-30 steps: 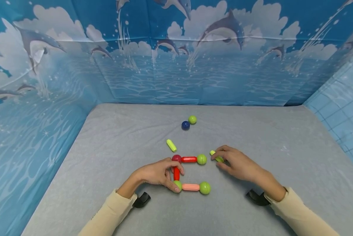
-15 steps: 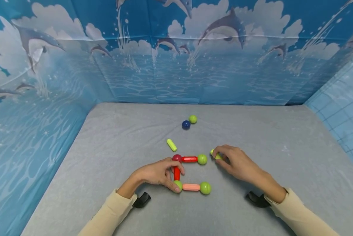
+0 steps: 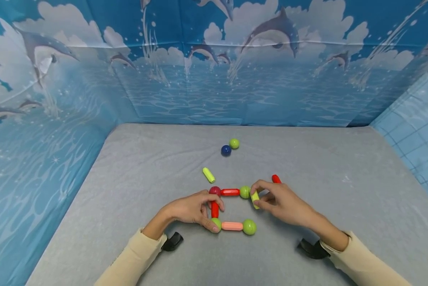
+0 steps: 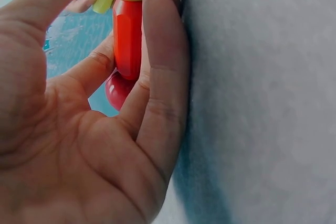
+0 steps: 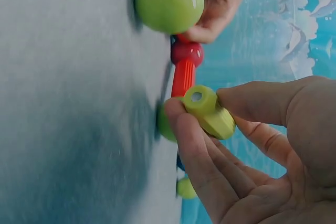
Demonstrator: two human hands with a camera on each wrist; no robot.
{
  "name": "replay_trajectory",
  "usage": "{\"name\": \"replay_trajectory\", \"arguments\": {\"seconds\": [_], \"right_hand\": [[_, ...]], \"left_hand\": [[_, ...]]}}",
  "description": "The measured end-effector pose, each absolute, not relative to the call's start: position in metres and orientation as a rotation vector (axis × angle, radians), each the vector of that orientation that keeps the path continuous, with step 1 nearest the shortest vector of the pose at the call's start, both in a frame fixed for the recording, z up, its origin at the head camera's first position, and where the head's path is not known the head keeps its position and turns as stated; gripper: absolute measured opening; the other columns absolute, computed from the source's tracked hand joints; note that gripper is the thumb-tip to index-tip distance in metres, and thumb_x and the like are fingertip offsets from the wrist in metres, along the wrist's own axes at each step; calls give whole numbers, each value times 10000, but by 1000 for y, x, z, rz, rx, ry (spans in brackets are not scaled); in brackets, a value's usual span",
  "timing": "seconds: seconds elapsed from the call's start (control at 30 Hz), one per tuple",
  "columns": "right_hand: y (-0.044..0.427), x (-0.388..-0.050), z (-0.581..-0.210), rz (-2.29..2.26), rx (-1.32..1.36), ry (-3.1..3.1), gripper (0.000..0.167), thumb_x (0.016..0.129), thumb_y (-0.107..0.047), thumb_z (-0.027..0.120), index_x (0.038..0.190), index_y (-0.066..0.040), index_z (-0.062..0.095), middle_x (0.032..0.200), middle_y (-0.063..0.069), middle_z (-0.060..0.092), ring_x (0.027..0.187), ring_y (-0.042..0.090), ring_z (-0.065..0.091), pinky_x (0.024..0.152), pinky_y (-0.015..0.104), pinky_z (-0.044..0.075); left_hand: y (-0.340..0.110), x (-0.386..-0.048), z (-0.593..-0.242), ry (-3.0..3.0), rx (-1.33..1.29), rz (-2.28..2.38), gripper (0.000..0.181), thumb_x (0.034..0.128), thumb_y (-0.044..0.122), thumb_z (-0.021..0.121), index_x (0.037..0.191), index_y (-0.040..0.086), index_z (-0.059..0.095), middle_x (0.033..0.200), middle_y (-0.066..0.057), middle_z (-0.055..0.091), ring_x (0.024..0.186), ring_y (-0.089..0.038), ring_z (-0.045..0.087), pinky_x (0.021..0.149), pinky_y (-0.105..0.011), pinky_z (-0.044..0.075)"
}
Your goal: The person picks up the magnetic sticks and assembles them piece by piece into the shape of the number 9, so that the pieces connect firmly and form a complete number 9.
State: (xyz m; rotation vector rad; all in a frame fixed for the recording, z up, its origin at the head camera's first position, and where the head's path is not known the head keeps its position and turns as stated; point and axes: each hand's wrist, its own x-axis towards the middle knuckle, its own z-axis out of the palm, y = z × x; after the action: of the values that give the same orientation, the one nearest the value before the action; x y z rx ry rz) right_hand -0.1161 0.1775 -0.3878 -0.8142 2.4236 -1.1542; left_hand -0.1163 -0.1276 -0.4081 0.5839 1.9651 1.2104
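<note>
A three-sided figure of magnetic sticks and balls lies on the grey cloth. Its far side is a red stick (image 3: 230, 192) between a crimson ball (image 3: 215, 191) and a green ball (image 3: 244, 192). A salmon stick (image 3: 232, 226) with a green ball (image 3: 249, 227) forms the near side. My left hand (image 3: 192, 210) grips the left side, a red stick (image 4: 127, 38), with the thumb at the near-left ball. Between thumb and fingers, my right hand (image 3: 287, 202) pinches a yellow-green stick (image 5: 219, 121), its metal-tipped end showing in the right wrist view. It is close beside the far green ball; contact is unclear.
Another yellow-green stick (image 3: 209, 175) lies beyond the figure. Farther back sit a navy ball (image 3: 226, 150) and a loose green ball (image 3: 234, 143). A red stick (image 3: 276, 178) shows partly behind my right hand. A dolphin-print curtain (image 3: 214, 91) rises behind the table.
My right hand has picked up the yellow-green stick and brought it left and nearer, turning it more upright in view. The red stick behind that hand has come into sight. My left hand stays put.
</note>
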Motion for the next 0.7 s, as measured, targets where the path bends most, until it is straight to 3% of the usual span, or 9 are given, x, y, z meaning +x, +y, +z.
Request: {"name": "replay_trajectory", "arguments": {"seconds": [0.27, 0.5, 0.7], "right_hand": [[170, -107, -393, -1245, -681, 2267, 256, 966, -173, 683, 1185, -82, 586, 1158, 140, 645, 762, 155, 734, 720, 269, 575], [168, -105, -398, -1301, -653, 2185, 243, 964, -133, 679, 1173, -49, 589, 1068, 147, 638, 713, 182, 730, 687, 311, 603], [171, -108, -400, -1299, -649, 2196, 267, 965, -134, 677, 1197, -52, 575, 1086, 157, 648, 729, 178, 736, 694, 301, 604]], "left_hand": [[-127, -116, -408, 1962, 593, 1212, 422, 797, 163, 863, 1157, 143, 643, 1120, -104, 468, 586, -139, 614, 590, -232, 466], [-124, -114, -405, 1996, 615, 1199, 439, 799, 177, 863, 1176, 130, 641, 1097, -89, 488, 598, -118, 613, 592, -228, 473], [-119, -115, -400, 2068, 648, 1171, 455, 784, 183, 876, 1168, 117, 642, 1017, -64, 571, 596, -122, 619, 582, -239, 482]]}}
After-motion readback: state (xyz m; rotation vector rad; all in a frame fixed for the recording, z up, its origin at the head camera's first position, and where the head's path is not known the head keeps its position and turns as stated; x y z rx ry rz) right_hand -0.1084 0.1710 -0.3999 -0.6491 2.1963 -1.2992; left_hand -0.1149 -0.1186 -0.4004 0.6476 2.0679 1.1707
